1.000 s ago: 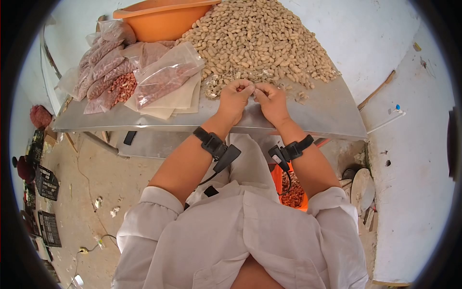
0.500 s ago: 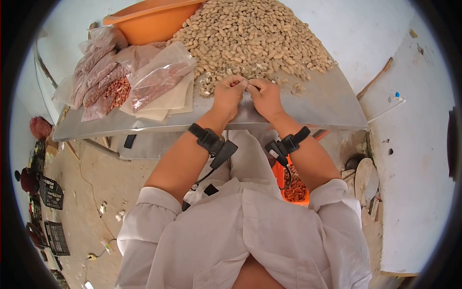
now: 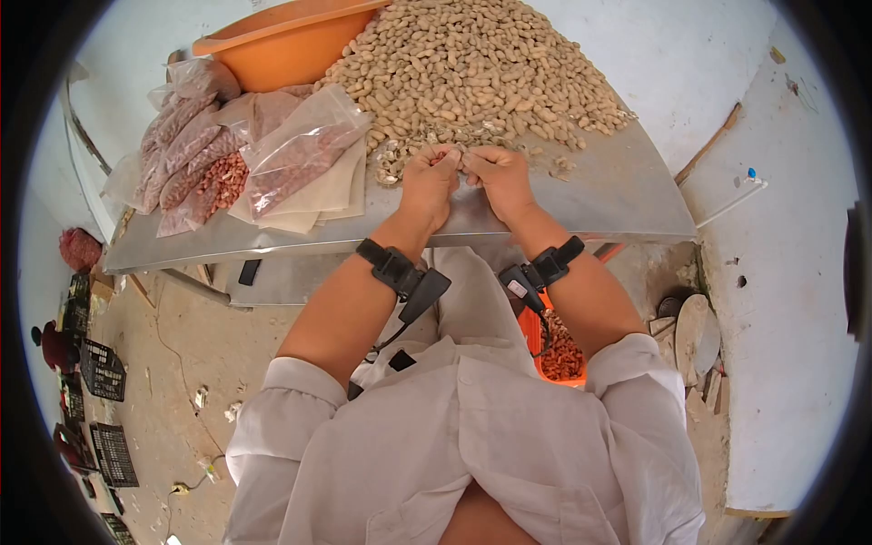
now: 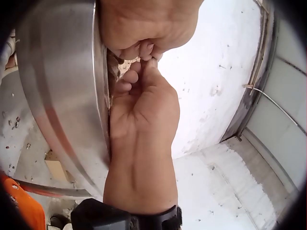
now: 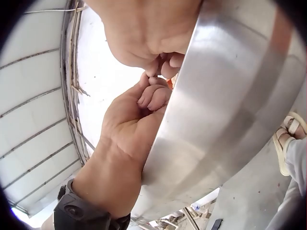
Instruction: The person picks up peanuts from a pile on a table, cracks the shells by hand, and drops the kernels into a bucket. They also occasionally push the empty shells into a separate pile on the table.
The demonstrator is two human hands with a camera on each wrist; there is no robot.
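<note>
Left hand [image 3: 430,184] and right hand [image 3: 499,182] pinch one peanut [image 3: 445,156] together above the steel surface [image 3: 590,195], at the peanut pile [image 3: 472,64] edge; bagged kernels [image 3: 291,154] and an orange basin [image 3: 282,41] lie left, white wall [image 3: 727,73] right.

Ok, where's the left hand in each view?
Head: left hand at centre, pinching a peanut with the right hand.
Left wrist: middle, above the strap.
Right wrist: top centre.
Shared landmark: steel table rim.
</note>
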